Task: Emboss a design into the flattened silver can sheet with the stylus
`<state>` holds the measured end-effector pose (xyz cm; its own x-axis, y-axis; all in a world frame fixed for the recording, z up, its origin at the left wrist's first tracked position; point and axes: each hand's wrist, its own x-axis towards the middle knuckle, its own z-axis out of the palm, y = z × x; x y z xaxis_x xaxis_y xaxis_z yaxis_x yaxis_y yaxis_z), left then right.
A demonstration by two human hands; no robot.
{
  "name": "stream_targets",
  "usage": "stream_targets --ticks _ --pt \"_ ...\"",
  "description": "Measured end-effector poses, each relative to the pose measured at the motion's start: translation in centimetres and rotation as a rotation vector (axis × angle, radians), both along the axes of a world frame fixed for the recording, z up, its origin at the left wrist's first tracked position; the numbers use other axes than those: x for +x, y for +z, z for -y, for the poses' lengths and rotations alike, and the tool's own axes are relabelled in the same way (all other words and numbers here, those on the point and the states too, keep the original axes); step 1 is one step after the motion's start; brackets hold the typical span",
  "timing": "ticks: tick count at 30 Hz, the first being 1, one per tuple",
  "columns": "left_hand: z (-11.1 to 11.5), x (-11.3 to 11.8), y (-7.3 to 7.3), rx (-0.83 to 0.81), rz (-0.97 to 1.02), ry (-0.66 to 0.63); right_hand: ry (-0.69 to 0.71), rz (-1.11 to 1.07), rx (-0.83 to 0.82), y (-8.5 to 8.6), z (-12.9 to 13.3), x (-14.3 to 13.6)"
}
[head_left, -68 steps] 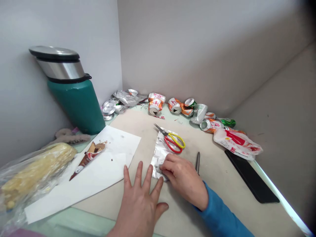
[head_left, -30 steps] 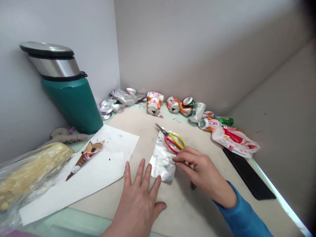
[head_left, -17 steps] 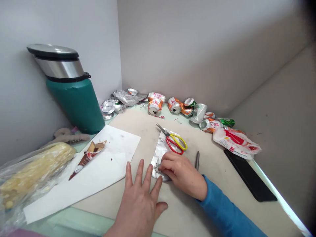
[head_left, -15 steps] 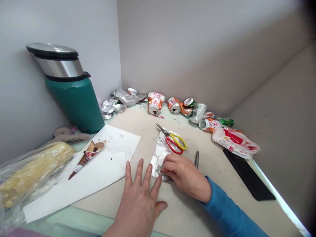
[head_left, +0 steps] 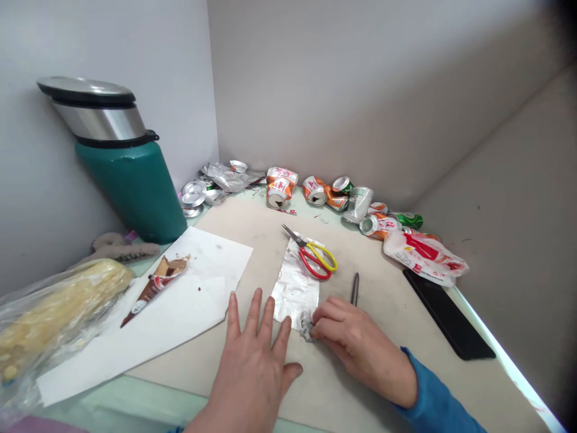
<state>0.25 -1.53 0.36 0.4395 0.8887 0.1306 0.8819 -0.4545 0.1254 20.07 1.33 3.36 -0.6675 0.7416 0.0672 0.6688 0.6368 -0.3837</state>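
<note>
Right hand [head_left: 356, 343] pinches silvery wad [head_left: 306, 326] – left hand [head_left: 252, 367] spread wide – wrapper [head_left: 143, 299] forward-left of it holds broken cone [head_left: 169, 267].

The crumpled foil [head_left: 306, 325] in the right hand [head_left: 356, 343] is silvery grey. Beyond that hand, the scissors [head_left: 302, 243] have one red and one yellow handle. Left of the left hand [head_left: 253, 364], the cone wrapper [head_left: 148, 294] is brown, red and white.
</note>
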Motion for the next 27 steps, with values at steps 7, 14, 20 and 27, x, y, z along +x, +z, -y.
stream_targets --ticks 7,14,20,27 --pt "-0.1 0.0 -0.3 0.063 0.005 -0.006 -0.055 -0.048 -0.001 -0.6 2.5 0.7" --pt "-0.2 -0.1 -0.5 0.162 -0.011 -0.044 -0.157 -0.084 0.025 0.6 5.4 1.0" --pt "-1.0 -1.0 -2.2 0.375 -0.042 -0.195 -0.66 -0.082 0.311 0.2 5.6 8.6" --pt "-1.7 -1.3 -3.1 0.521 -0.02 -0.267 -1.273 0.313 0.188 -1.6 2.2 19.6"
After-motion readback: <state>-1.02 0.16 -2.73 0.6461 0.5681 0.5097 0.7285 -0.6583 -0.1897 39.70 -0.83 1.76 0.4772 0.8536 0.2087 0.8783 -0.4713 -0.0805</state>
